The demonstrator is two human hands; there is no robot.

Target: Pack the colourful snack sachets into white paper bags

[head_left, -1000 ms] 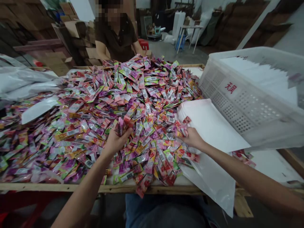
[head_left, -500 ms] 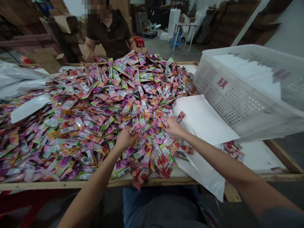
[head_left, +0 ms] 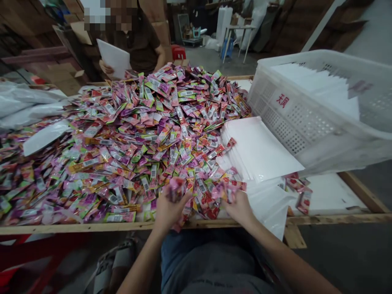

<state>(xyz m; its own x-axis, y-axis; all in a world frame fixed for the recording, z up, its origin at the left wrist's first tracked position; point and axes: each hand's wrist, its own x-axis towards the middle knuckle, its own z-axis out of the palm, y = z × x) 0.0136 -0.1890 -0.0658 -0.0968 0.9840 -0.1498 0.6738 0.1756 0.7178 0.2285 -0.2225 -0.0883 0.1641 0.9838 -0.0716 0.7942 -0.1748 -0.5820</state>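
Observation:
A large heap of small colourful sachets in pink, purple, green and orange covers much of the table. Near the front edge, my left hand is closed round a bunch of sachets, slightly blurred. To its right, my right hand grips pink sachets between thumb and fingers. The two hands are apart, both over the front of the heap. Beside the heap on the right lies a stack of white bags, with a red sachet touching its left edge.
A white plastic crate holding white bags stands at the right. Across the table a person holds a white sheet or bag. White packages lie at the left. A wooden rim edges the table.
Both my hands have moved closer to the front edge, each with sachets in it. The person opposite now holds up a white sheet or bag. The view has shifted slightly.

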